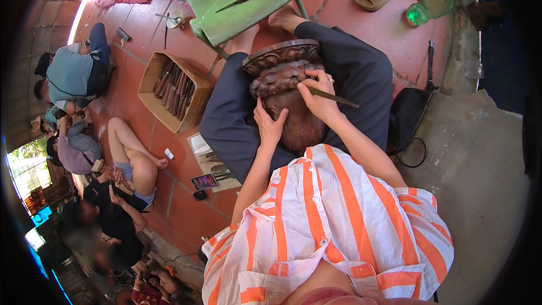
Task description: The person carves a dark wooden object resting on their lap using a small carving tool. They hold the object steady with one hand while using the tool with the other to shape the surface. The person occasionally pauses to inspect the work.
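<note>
Holding slender tapered tool (334, 97) over lobed, carved wood (282, 81)

A dark red-brown wood carving (280, 82), ringed with lobed bands, lies in the lap, its flared end toward the lap's far edge. A slim tool (337, 98) slants off its right side, inner tip apparently touching it.

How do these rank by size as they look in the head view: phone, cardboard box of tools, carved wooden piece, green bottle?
Largest to smallest, as they look:
1. Carved wooden piece, partly covered by the hands
2. Cardboard box of tools
3. Green bottle
4. Phone
</note>
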A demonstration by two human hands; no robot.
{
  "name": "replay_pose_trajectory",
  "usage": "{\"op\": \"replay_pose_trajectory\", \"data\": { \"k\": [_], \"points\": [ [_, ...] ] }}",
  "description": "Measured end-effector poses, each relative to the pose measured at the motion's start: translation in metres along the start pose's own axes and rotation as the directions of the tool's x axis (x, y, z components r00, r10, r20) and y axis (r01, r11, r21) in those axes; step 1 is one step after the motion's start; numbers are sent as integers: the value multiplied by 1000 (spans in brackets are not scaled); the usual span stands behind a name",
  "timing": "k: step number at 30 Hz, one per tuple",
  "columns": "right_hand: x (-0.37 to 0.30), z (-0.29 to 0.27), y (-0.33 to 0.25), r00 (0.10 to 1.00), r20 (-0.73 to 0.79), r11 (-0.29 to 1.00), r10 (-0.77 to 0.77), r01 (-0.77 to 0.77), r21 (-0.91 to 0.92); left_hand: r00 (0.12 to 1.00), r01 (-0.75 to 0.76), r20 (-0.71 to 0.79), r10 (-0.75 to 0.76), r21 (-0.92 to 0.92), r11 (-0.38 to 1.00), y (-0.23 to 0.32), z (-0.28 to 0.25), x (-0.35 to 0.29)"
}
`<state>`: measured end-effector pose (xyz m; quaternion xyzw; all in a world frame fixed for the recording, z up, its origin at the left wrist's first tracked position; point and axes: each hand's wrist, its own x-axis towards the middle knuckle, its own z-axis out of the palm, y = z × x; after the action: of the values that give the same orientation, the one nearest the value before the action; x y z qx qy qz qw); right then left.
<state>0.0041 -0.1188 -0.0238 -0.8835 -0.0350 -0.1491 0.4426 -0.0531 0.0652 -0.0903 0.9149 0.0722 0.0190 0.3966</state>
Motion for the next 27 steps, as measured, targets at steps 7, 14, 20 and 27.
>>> {"op": "replay_pose_trajectory", "data": {
  "k": [7,14,20,27],
  "points": [
    [0,-3,-9,998,56,1000,5,-3,-27,1000,-9,0,9,-3,1000,-1,0,0],
    [-3,-3,3,999,39,998,37,-39,57,1000,-4,6,4,-12,1000,0,0,0],
    [-2,-2,-5,998,59,999,-19,22,-44,1000,-26,5,26,-14,1000,0,-1,0],
    [0,-8,20,991,100,980,86,-102,171,1000,0,15,1,-19,1000,1,0,0]
  ]
}}
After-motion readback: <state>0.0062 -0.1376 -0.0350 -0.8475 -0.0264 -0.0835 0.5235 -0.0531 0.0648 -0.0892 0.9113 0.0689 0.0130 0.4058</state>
